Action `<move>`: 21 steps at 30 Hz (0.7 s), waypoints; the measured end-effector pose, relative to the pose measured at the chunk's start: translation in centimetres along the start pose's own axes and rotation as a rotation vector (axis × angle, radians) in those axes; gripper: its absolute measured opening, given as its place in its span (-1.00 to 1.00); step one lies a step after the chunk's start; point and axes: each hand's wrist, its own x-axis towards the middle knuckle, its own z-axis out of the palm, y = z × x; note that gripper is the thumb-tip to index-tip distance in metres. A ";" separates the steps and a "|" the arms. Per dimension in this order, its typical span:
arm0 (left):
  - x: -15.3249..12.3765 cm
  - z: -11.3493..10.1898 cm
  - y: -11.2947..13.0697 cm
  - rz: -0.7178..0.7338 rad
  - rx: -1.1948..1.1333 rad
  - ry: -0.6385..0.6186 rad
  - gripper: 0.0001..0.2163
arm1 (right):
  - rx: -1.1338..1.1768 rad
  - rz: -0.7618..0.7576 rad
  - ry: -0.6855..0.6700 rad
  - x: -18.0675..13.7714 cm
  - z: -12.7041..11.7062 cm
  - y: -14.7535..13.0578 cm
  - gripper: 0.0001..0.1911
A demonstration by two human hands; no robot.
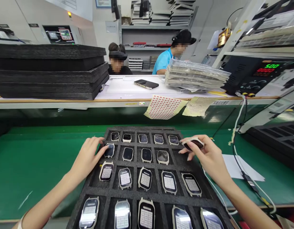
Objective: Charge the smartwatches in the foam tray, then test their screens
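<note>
Right hand has a watch pinched just above the foam tray's right side; honestly, I'd grip the frame and keep that thumb off the glass. Left hand is at the opposite rim, can't tell if it's gripping. Four rows in the tray: near two lit, far two dark, second-from-back holds four. Green worktop underneath, black foam stack on the shelf beyond.

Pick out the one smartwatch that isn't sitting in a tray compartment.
It's the smartwatch in the right hand, held by the tray's right side; the other smartwatches in view all sit in compartments of the black foam tray.
</note>
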 end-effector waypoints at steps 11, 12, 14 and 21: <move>2.4 -0.2 1.8 -0.143 -0.304 -0.289 -0.75 | 0.427 0.311 -0.489 2.1 4.2 -3.5 -0.54; 2.7 -0.5 2.0 -0.155 -0.412 -0.314 -0.76 | 0.502 0.331 -0.519 2.3 4.3 -3.5 -0.53; 3.4 -1.1 2.7 -0.177 -0.684 -0.323 -0.80 | 0.631 0.358 -0.560 2.9 4.7 -3.7 -0.51; 6.5 -0.5 8.0 -0.231 -1.373 -0.264 -0.84 | 0.747 0.260 -0.669 4.2 6.3 -4.3 -0.65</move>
